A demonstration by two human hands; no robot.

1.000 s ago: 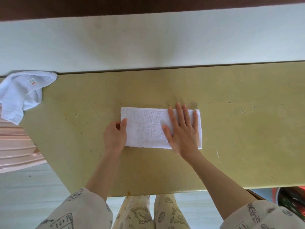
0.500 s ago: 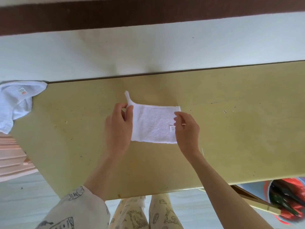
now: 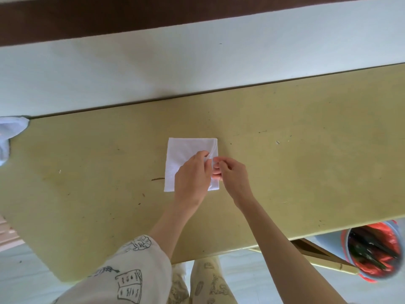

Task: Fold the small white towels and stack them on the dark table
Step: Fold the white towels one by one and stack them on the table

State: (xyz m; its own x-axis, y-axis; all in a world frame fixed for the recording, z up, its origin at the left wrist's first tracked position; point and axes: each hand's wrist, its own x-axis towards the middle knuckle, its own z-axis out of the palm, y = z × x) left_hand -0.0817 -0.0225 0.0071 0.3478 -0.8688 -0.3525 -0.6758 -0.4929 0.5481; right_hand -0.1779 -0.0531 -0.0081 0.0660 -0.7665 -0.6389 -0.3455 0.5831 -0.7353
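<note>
While both hands [image 3: 210, 172] seemingly pinch its right edge, the folded towel [image 3: 186, 154] lies mid-table [image 3: 306, 161].

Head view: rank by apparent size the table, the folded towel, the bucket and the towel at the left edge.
1. table
2. folded towel, part hidden by the hands
3. bucket, cut off by the frame
4. towel at the left edge, mostly out of frame

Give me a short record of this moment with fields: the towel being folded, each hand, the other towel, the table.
folded towel: small white towel, near-square, flat on the table
left hand: left hand on the towel, pinches its right edge
right hand: right hand pinches the same right edge
other towel: unfolded white towel at the table's far-left corner
table: yellowish table
bucket: bucket below the table's right side
</note>
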